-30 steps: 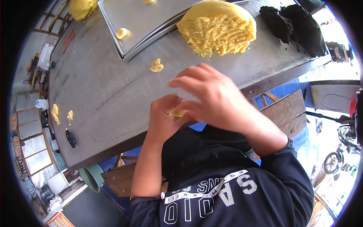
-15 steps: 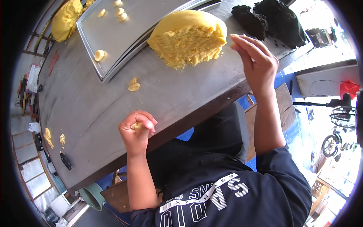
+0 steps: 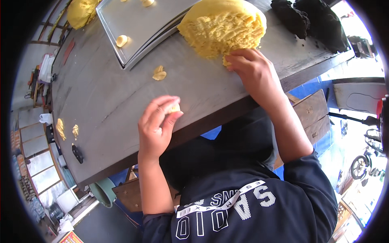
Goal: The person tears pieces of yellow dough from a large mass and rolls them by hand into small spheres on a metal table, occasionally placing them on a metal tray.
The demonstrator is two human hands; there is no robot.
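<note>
Pinching dough over a grey table [image 3: 97,93].
The large dough mound [image 3: 225,28], right of the tray [image 3: 142,26], looks heavy but soft and crumbly, best pinched at its torn near face. The right hand [image 3: 256,73], nearly closed, grips a yellow bit [image 3: 226,61] there; the left hand [image 3: 156,121], half curled, holds a pale piece [image 3: 175,108]. Earlier, the right was off the mound's right side, the left more tightly curled.
</note>
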